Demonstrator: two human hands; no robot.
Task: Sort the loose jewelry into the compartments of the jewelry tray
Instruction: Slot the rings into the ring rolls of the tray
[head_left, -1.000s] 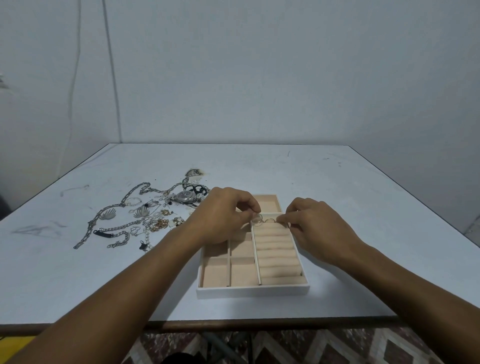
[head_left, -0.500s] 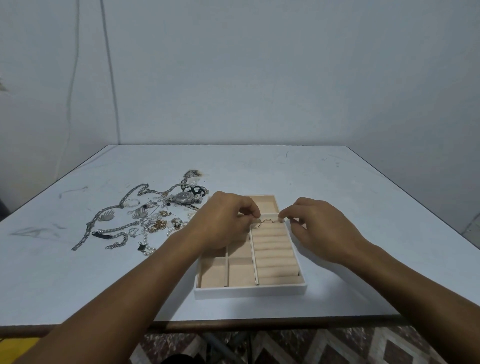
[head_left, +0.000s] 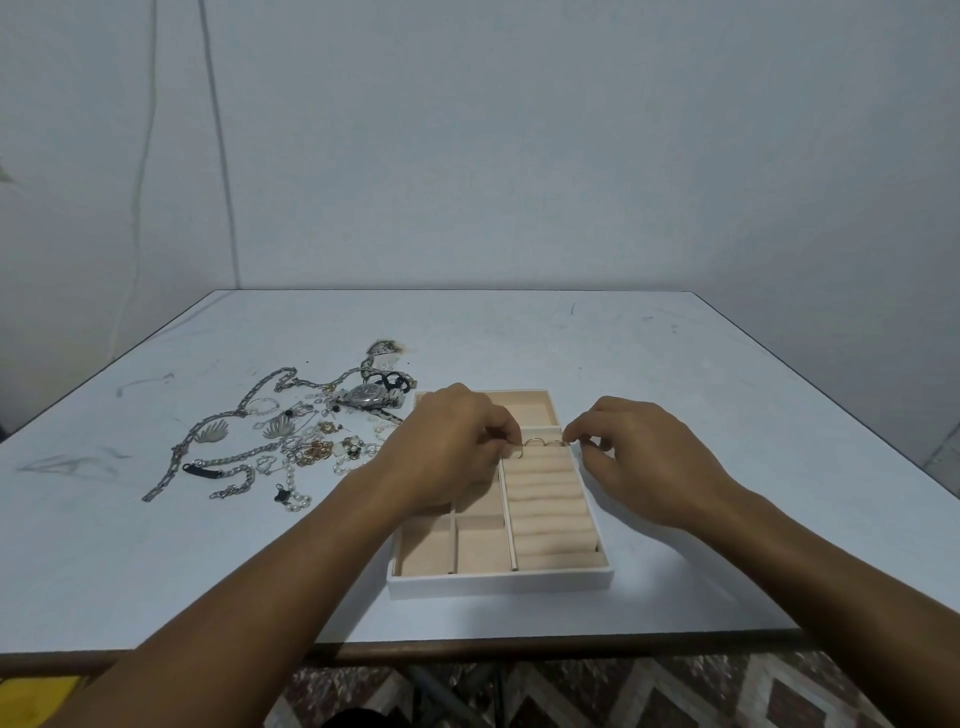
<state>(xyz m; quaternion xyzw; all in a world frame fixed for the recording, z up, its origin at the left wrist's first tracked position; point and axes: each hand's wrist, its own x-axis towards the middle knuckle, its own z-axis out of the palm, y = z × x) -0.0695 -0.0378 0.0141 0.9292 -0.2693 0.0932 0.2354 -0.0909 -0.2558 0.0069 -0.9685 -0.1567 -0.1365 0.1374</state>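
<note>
A white jewelry tray (head_left: 498, 579) with beige lining lies near the table's front edge. It has square compartments on the left and padded ring rolls on the right. Two thin gold rings (head_left: 535, 442) stand in the farthest ring slot. My left hand (head_left: 452, 452) hovers over the tray's left half, its fingertips pinching a small ring at the slot's left end. At the slot's right end, the thumb and forefinger of my right hand (head_left: 644, 460) pinch another thin ring. The loose jewelry pile (head_left: 291, 441) lies left of the tray.
The pile holds silver chains, a wristwatch (head_left: 369, 397), shell-shaped earrings, pearl strands and small gold pieces. The white table (head_left: 675, 374) has bare surface to the right of and behind the tray. Its front edge runs just below the tray.
My hands have drawn slightly apart along the farthest ring slot. Two rings now stand visible in the slot between my fingertips.
</note>
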